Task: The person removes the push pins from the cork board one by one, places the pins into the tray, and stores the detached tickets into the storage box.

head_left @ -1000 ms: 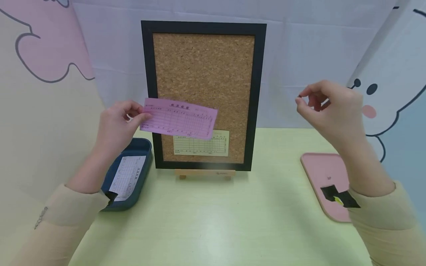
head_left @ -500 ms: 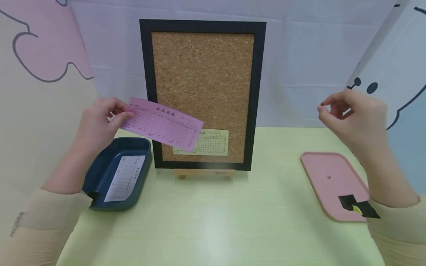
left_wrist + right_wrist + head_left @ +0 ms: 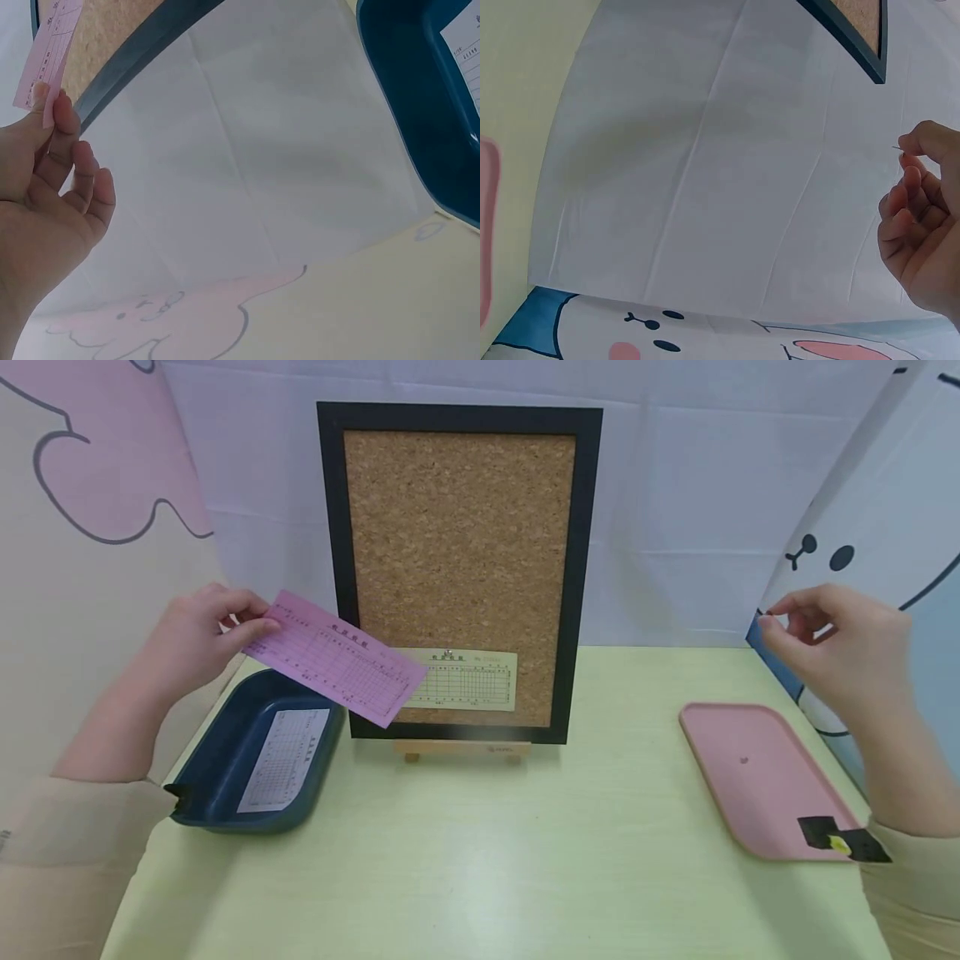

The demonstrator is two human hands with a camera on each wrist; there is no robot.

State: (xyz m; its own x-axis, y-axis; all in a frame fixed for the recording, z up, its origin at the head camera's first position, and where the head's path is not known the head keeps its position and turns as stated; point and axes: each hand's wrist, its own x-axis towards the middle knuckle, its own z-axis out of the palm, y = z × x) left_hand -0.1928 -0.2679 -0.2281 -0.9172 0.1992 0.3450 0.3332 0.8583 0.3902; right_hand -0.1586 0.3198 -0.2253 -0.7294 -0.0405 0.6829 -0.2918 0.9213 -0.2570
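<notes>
your bench (image 3: 480, 860), with something pinched at either side

a framed cork board (image 3: 461, 543) stands toward the back in front of you. to its left sits a blue tray (image 3: 240, 710), to its right a pink tray (image 3: 742, 727). your left grip (image 3: 202, 639) and your right grip (image 3: 843, 639) are both raised, well apart, each pinching between thumb and finger. the left one has the end of a pink slip (image 3: 337, 660), which slants down to the right, across the board's left edge and part of a yellow slip (image 3: 480, 681) on its lower half. a white slip (image 3: 285, 760) lies in the blue tray. smallest, a thin pin-like piece (image 3: 895, 148) pokes from your right fingertips.
</notes>
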